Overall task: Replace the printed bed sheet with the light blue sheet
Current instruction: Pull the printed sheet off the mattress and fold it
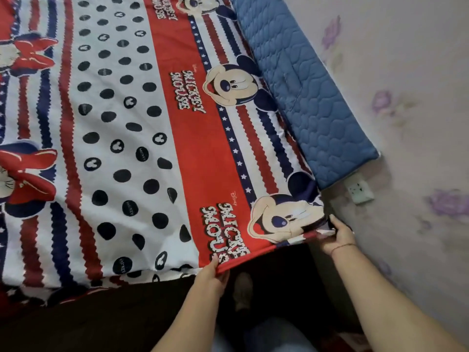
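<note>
The printed bed sheet (157, 138), red, white and navy with cartoon mice, dots and stripes, lies spread flat over the bed and fills most of the view. My left hand (212, 278) grips its near red edge, thumb on top and fingers under the hem. My right hand (336, 236) pinches the sheet's near right corner beside the wall, with a thin bracelet on its wrist. No light blue sheet is in view.
A blue quilted pad (304, 92) stands along the bed's right side against the floral-papered wall (406, 110). A white wall socket (359, 190) sits just below the pad's near end. The dark bed base (101, 318) and my legs are below the sheet edge.
</note>
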Available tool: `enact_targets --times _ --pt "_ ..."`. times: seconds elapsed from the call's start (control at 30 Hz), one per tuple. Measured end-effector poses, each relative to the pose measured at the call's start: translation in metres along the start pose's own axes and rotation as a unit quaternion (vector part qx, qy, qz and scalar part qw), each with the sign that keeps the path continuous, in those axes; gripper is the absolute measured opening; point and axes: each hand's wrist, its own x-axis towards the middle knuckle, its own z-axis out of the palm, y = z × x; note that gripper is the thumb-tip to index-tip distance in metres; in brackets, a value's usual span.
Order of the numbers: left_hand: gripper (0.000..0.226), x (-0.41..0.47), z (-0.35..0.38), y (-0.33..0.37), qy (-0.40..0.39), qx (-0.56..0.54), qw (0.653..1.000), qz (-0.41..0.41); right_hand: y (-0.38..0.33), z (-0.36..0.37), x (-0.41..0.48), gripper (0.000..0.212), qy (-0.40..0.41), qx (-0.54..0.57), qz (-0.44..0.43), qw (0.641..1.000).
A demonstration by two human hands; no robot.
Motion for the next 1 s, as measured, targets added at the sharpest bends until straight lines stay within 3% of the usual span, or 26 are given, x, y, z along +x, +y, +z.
enact_targets --times 0.07,0.1,0.2,0.33,0.47,0.63,0.77,0.9,1.0 --pt "0.024 -0.002 0.003 -0.003 -0.014 0.004 1.000 0.001 -0.014 -0.004 -0.005 0.020 0.064 -0.044 -0.018 0.997" --pt "0.030 -0.005 0.007 -0.005 -0.019 0.006 1.000 0.003 -0.018 -0.008 -0.003 0.015 0.106 -0.058 -0.041 0.992" --pt "0.041 -0.008 0.014 -0.009 -0.009 0.036 0.999 0.012 -0.026 -0.027 0.004 0.035 0.157 -0.077 -0.076 0.982" --pt "0.040 -0.006 0.025 -0.016 -0.003 0.119 0.993 0.018 -0.036 -0.047 -0.002 0.020 0.187 -0.065 -0.106 0.974" --pt "0.046 -0.008 0.027 -0.022 -0.031 0.219 0.975 0.015 -0.051 -0.075 -0.005 0.020 0.177 -0.046 -0.107 0.977" --pt "0.057 -0.018 0.048 -0.027 0.001 0.194 0.981 -0.007 -0.059 -0.081 -0.012 0.013 0.138 -0.011 -0.091 0.986" --pt "0.050 -0.022 0.061 -0.031 -0.048 0.255 0.966 0.015 -0.059 -0.073 -0.016 0.019 0.123 -0.023 -0.082 0.989" --pt "0.058 -0.028 0.072 -0.031 -0.044 0.215 0.975 -0.023 -0.055 -0.067 -0.013 0.005 0.117 -0.027 -0.060 0.991" --pt "0.056 -0.030 0.081 -0.034 -0.080 0.228 0.970 -0.028 -0.052 -0.057 -0.013 0.014 0.121 -0.046 -0.055 0.990"
